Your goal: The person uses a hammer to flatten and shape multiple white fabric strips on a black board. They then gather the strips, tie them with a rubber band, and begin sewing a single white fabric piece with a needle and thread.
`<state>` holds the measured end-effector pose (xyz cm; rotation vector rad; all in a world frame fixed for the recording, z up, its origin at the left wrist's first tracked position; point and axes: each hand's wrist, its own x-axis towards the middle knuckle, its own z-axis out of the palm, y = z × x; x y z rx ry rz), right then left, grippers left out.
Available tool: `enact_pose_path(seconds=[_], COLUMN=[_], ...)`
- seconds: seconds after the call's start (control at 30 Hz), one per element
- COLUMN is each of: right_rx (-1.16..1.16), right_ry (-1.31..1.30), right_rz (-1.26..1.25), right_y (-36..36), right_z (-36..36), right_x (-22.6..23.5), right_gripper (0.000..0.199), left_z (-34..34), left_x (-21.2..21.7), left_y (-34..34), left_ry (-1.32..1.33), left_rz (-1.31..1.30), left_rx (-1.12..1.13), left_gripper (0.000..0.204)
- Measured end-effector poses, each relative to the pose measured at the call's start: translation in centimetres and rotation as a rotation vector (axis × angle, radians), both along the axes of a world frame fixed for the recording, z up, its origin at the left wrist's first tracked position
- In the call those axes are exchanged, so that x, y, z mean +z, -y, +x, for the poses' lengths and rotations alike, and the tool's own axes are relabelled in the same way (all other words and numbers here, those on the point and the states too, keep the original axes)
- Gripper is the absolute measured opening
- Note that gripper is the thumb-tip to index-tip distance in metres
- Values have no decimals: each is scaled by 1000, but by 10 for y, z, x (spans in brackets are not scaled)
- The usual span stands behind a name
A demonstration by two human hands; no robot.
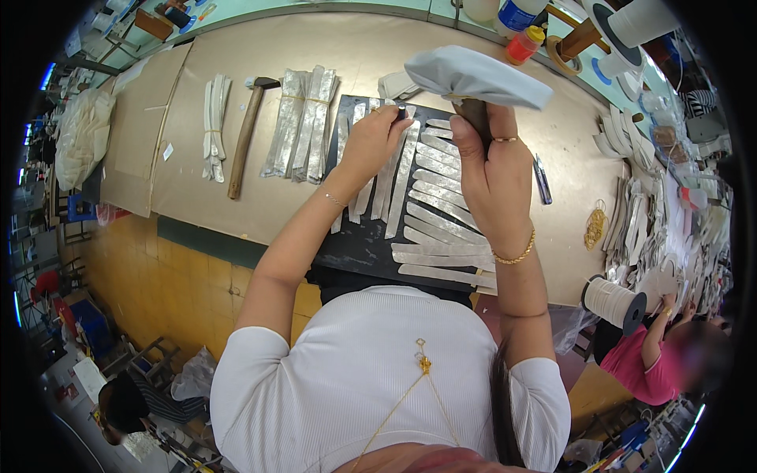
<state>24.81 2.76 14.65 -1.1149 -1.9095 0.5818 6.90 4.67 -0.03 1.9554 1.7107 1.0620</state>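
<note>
My right hand (498, 185) is closed around the handle of a mallet (478, 77), whose broad head is wrapped in pale grey-blue cloth. The mallet is raised over the far part of a black board (359, 251). My left hand (367, 148) pinches a small dark rod-like tool (402, 113), perhaps a punch, above the far ends of upright strips (403, 180). The tool's lower tip is too small to make out. More silvery-white strips (441, 189) lie crosswise in a column on the board's right side, below the mallet.
Left of the board lie tied strip bundles (302, 122), a wooden-handled hammer (247, 142) and a narrower bundle (214, 130). To the right are a dark blue pen-like tool (542, 180), yellow bands (595, 226) and a cord spool (613, 304). A co-worker in pink (650, 364) sits beyond.
</note>
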Motion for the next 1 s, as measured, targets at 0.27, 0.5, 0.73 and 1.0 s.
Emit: enact_pose_path(seconds=[0.27,0.5,0.73,1.0], right_rx=[7,-98,-104,-69], right_ry=[386,184,193,168], right_rz=[-14,-117,-87,-86], right_y=[-24,-12,-5,-3], right_z=[11,20,27,24], right_x=[-45,-28,-38,-40], right_gripper=[40,40,39,39], left_z=[4,5,9,16], left_x=[2,-14,8,-1], left_y=[2,-6,4,13], left_ry=[-25,-5,53,362], left_rz=[37,-3,-95,-209], left_rx=[-23,73,95,41], left_gripper=[22,30,27,25])
